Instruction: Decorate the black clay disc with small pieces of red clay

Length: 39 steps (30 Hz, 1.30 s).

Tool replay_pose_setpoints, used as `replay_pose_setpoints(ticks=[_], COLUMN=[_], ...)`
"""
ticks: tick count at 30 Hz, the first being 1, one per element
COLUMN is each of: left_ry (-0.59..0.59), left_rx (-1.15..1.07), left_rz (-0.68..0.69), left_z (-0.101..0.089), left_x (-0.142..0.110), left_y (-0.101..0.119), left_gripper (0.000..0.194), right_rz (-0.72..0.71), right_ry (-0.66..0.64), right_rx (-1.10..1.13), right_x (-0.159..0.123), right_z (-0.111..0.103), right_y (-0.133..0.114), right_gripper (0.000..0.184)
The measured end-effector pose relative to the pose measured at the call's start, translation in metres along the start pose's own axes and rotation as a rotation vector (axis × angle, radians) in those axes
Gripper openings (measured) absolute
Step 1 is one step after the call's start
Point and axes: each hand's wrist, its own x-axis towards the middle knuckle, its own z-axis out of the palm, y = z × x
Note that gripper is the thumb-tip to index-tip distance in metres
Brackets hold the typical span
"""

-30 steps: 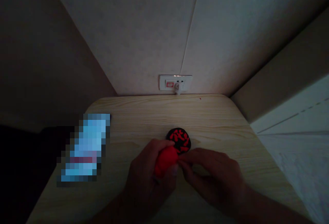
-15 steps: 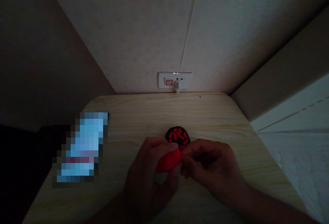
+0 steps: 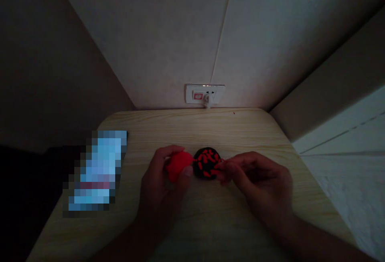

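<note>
Red lump sits in the curled left hand, right hand angled inward, fingers pinching a sliver.

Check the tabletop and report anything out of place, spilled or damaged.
One small oddity: a dark speck lies alone near the back edge of the tabletop, away from the black disc and the red lump in the left hand. Too small to identify. No spill or damage shows.

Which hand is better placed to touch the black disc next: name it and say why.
Probably the right hand: its fingertips appear to be at the edge of the black disc, while the left hand holds the red lump.
</note>
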Motion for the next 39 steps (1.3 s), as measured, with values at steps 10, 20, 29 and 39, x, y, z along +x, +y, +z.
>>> replay_pose_setpoints(ticks=[10, 20, 29, 39], left_ry=[0.019, 0.008, -0.016, 0.006], left_rx=[-0.182, -0.198, -0.194, -0.130], left_rz=[-0.141, -0.142, -0.141, -0.078], left_z=[0.002, 0.002, 0.002, 0.003], left_x=[0.002, 0.004, 0.004, 0.006], left_y=[-0.004, -0.006, -0.005, -0.002], left_gripper=[0.022, 0.022, 0.022, 0.021], right_rz=[-0.036, -0.072, -0.003, -0.121], right_ry=[-0.042, -0.131, -0.067, -0.169], right_rx=[-0.003, -0.033, -0.016, -0.067], right_x=[0.001, -0.005, 0.004, 0.001], right_z=[-0.001, -0.003, -0.003, -0.012], right_y=[0.002, 0.005, 0.008, 0.018], right_gripper=[0.012, 0.007, 0.017, 0.031])
